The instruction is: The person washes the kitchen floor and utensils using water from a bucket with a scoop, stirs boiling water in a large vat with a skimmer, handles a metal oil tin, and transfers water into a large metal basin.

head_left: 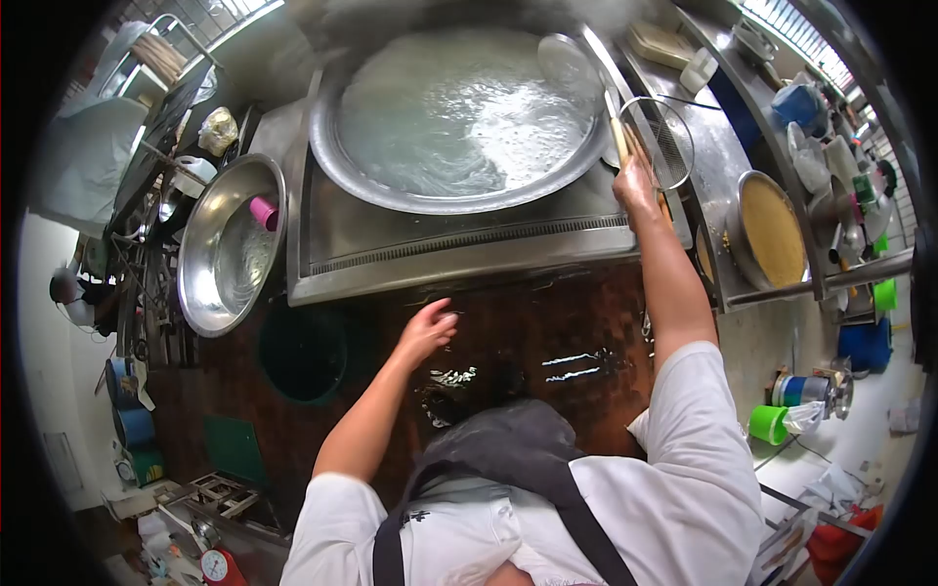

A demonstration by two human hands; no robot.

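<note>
My right hand (637, 186) is closed around the wooden handle of a skimmer (567, 66). Its round, pale head is over the right side of a large metal wok (342, 176). Steaming, cloudy water (430, 107) fills the wok, with white foam toward its right. Beside my right hand, a wire-mesh strainer (672, 137) rests at the wok's right edge. My left hand (428, 330) hangs in front of the stove, fingers loosely bent and apart, holding nothing.
A wide steel basin (195, 278) with a pink cup (263, 213) stands left of the stove (391, 244). On the right counter sits a pan of yellowish contents (772, 230). Below the basin is a dark green tub (301, 356). The brown floor (528, 332) looks wet.
</note>
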